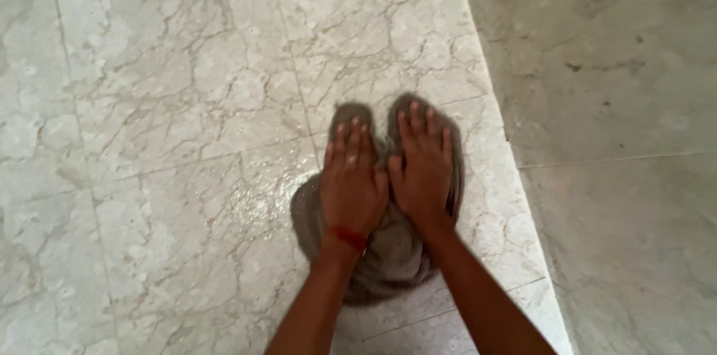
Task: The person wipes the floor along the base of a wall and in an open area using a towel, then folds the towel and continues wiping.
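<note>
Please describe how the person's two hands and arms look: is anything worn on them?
Both forearms are bare, with no sleeves in view. The left hand has a thin red thread band at the wrist and what seems to be a small ring on one finger. The right hand wears nothing visible. No gloves.

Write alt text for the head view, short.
Two hands, left hand and right hand, press flat side by side on a grey-brown cloth spread on a marble tile floor. The tiles just left of the cloth look wet and shiny. A red thread circles the left wrist.
</note>
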